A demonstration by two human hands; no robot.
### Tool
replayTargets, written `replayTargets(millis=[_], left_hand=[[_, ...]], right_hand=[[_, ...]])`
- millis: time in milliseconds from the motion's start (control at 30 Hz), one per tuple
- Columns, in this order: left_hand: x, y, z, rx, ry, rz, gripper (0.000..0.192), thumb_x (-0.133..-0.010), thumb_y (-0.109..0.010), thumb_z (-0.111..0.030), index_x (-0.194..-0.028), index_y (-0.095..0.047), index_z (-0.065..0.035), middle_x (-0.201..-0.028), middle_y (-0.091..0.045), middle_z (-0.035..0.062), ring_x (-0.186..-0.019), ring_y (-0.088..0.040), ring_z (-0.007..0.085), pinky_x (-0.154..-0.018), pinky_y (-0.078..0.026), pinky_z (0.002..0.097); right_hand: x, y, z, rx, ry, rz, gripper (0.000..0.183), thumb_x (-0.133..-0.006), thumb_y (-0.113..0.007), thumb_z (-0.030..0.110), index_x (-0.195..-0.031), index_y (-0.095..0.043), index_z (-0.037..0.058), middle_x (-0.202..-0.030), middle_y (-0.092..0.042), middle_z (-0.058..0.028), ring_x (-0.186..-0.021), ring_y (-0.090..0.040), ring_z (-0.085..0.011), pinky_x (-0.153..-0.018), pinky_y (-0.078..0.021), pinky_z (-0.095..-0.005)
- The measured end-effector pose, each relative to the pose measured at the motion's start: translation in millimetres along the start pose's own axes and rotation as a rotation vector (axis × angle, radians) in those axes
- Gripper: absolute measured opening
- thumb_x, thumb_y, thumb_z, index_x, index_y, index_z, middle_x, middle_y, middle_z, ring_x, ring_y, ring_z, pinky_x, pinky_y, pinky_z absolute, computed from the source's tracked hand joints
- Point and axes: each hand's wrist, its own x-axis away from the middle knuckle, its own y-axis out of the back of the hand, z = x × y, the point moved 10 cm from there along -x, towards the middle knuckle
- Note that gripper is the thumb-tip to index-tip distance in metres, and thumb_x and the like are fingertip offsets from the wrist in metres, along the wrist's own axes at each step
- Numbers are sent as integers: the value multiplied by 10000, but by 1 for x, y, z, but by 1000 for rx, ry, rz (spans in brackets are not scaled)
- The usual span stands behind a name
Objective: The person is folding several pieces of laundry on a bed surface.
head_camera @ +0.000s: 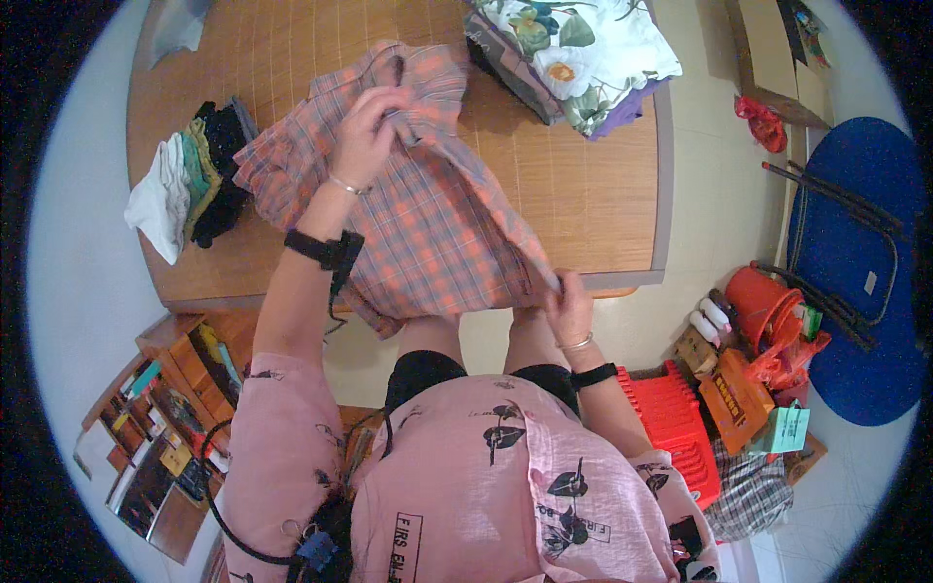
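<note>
A plaid shirt point(437, 226) in orange and grey lies spread over a bed mat point(583, 197), its lower end at the near edge. My left hand point(372, 131) pinches the shirt near its collar. Down at the front edge, my right hand point(570, 310) grips the lower corner of its front edge, which is drawn taut between both hands. To the left lies a row of folded clothes: a white one point(162, 197), a green one point(195, 171) and a black one point(222, 175). A stack of floral and purple fabric point(576, 58) sits at the upper right.
Right of the mat, on the floor, are a red plastic crate point(667, 430), red buckets point(762, 302), boxes and a folded blue round table or chair point(860, 270). A wooden shelf unit point(178, 357) with small items stands at lower left. A cardboard box point(773, 58) is at upper right.
</note>
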Motion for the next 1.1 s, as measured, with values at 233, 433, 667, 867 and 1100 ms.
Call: replayTargets(millis=[233, 433, 667, 867, 1100], left_hand=[[71, 9, 112, -28, 283, -38, 306, -678, -460, 127, -913, -577, -32, -1021, -560, 114, -961, -565, 260, -805, -449, 282], [82, -12, 132, -104, 326, 53, 324, -689, -475, 108, -957, -583, -38, -1164, -535, 129, -1017, -554, 279, -780, -467, 304], [103, -5, 103, -249, 341, -131, 311, -707, -492, 56, -996, -562, -33, -1240, -474, 174, -1036, -523, 341, -829, -455, 350], [194, 27, 59, -228, 571, -272, 296, -720, -520, 23, -1007, -533, -49, -1174, -497, 186, -1097, -457, 363, -918, -384, 405], [399, 28, 79, -221, 942, -434, 392, -734, -620, -88, -1083, -470, 3, -1034, -515, 180, -964, -491, 354, -839, -411, 383]], right_hand=[[18, -86, 58, 294, 283, 412, 344, -783, -558, 99, -1117, -479, 74, -983, -562, -146, -802, -587, -356, -659, -484, -450], [20, -113, 38, 281, 216, 595, 342, -787, -566, 117, -1114, -477, 72, -1099, -507, -170, -861, -567, -386, -718, -482, -446], [8, -99, 8, 297, 114, 639, 298, -777, -563, 99, -1067, -511, 52, -1064, -534, -172, -831, -579, -373, -679, -488, -420], [-23, -91, 54, 157, 348, 464, 208, -754, -585, 68, -954, -566, 18, -853, -577, -195, -726, -591, -355, -624, -483, -407], [-73, -148, 137, 201, 638, 576, 154, -765, -560, 28, -916, -577, 3, -804, -578, -184, -745, -574, -330, -644, -463, -380]])
